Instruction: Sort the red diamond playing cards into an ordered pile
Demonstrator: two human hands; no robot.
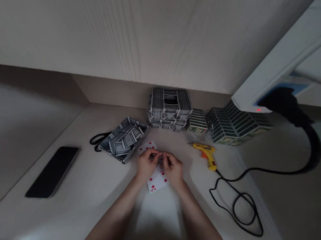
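My left hand and my right hand meet at the middle of the table, thumbs and fingers pinched together. Between the fingertips they grip a small playing card, mostly hidden by the fingers. Below them a diamond-suit playing card lies face up on the table. Another red diamond card lies just beyond my left hand. Up and to the left stands an open box made of patterned cards, with several folded cards lying face down in it.
A yellow glue gun lies at the right, its black cord looped on the table. Stacked card-built pieces and packs of cards stand at the back. A phone and black scissor handles lie left. A power strip hangs at upper right.
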